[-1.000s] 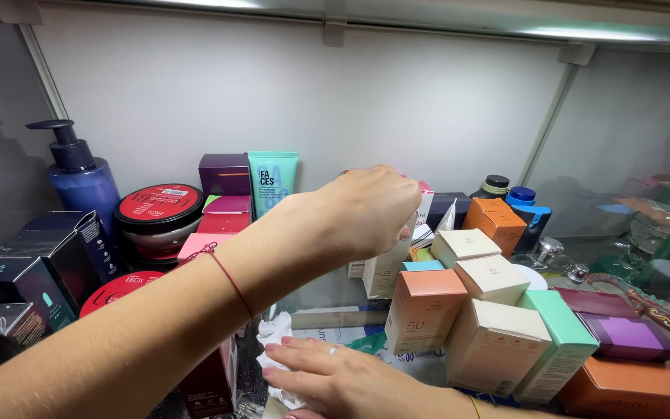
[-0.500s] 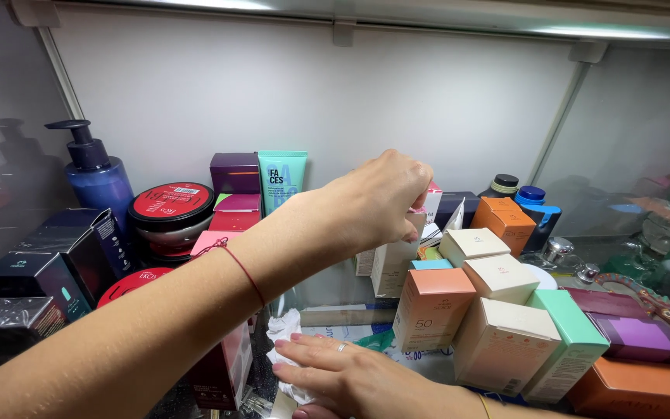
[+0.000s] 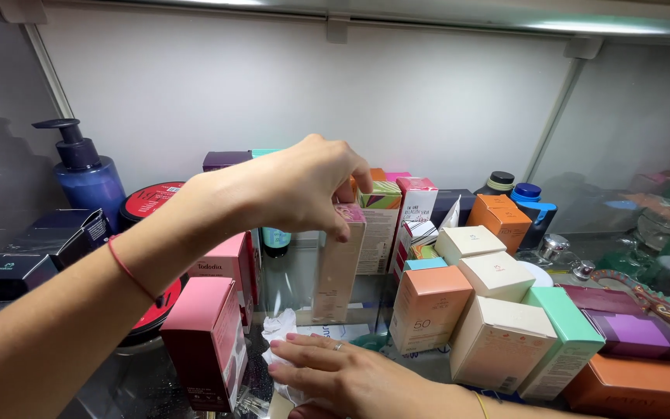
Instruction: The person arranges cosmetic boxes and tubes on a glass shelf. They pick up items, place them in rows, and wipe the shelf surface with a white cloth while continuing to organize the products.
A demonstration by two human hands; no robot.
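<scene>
My left hand [image 3: 304,186] reaches in from the left with a red string around the wrist. Its fingertips pinch the top of a tall pale pink box [image 3: 339,271], which stands upright in the gap between the other boxes. My right hand [image 3: 343,376] lies low at the front, palm down, fingers pointing left. It presses on a crumpled white cloth [image 3: 281,330] that lies on the glass shelf [image 3: 137,384]. A striped green and orange box [image 3: 381,221] stands right behind the pink one.
A blue pump bottle [image 3: 87,174], a red-lidded jar [image 3: 153,202] and black boxes [image 3: 40,248] stand at the left. A dark red box [image 3: 207,341] is near my left forearm. Peach [image 3: 428,306], cream [image 3: 498,341], green [image 3: 571,345] and orange [image 3: 498,217] boxes crowd the right.
My left hand has moved left from the back row, and the tall pale pink box now stands under its fingertips. My right hand has stayed on the cloth.
</scene>
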